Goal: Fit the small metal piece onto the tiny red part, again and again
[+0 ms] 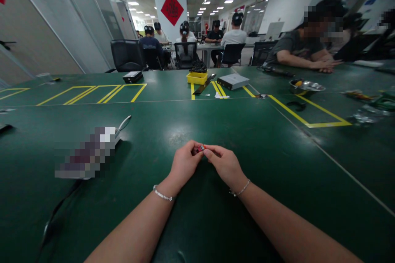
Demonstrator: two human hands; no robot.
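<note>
Above the green table point(197, 123), my left hand point(186, 162) and my right hand point(226, 165) meet at their fingertips. Pinched between them is a small red and orange object point(201, 148) with a pale patch; its kind is too small to make out. Thumb and fingers of both hands press on it from either side, covering part of it. A bracelet circles each wrist.
To the left lies a pixelated device point(89, 156) with a pale cable and a black strap. Farther back are a yellow tray point(197, 78) of black cables, a grey box point(233, 81), a black box point(132, 76) and a metal bowl point(305, 86). A person point(304, 45) leans at the right.
</note>
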